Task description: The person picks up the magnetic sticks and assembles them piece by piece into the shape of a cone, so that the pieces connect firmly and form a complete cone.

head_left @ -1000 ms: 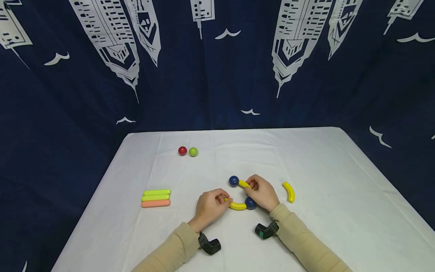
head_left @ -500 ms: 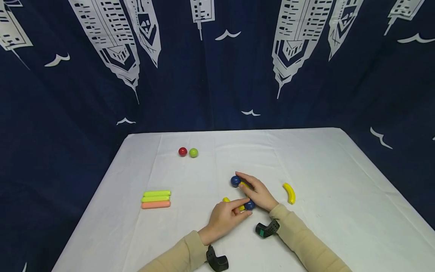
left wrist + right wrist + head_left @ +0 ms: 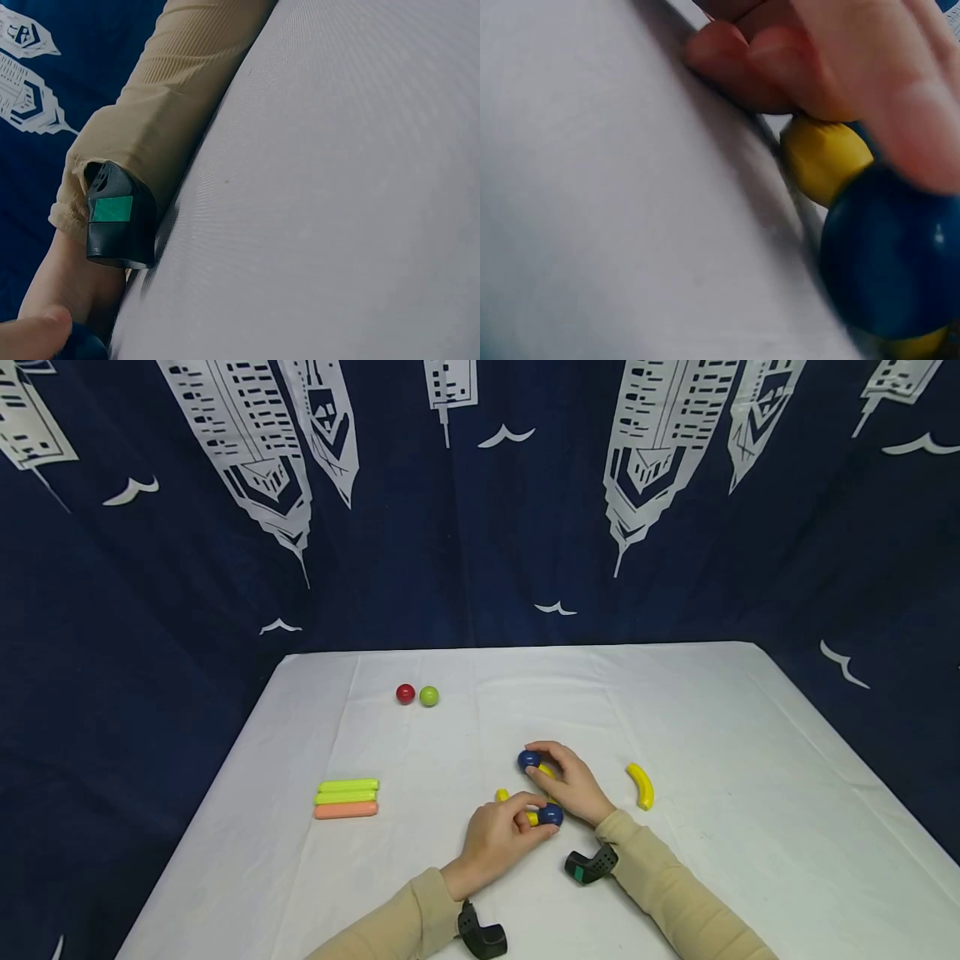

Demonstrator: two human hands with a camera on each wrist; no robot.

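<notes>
My left hand [image 3: 498, 837] holds the near blue ball [image 3: 551, 814] between thumb and index finger; a curved yellow rod [image 3: 502, 795] lies against that ball, partly behind the fingers. Just beyond, my right hand [image 3: 572, 783] pinches the far blue ball [image 3: 527, 760] with thumb and index finger. Another curved yellow rod [image 3: 547, 771] runs from that ball under the right hand, mostly covered. In the right wrist view fingertips press a blue ball [image 3: 892, 255], with a yellow rod end [image 3: 823, 159] beside it. The left wrist view catches a blue ball [image 3: 84, 343] under a fingertip.
A third curved yellow rod [image 3: 641, 786] lies right of the hands. Two lime-green sticks [image 3: 347, 791] and an orange stick [image 3: 346, 810] lie side by side at left. A red ball [image 3: 405, 694] and a green ball [image 3: 429, 696] sit farther back on the white cloth [image 3: 750, 827].
My left hand has moved right, from the yellow rod's end to the near blue ball. The right hand has shifted its fingers from the other yellow rod to the far blue ball.
</notes>
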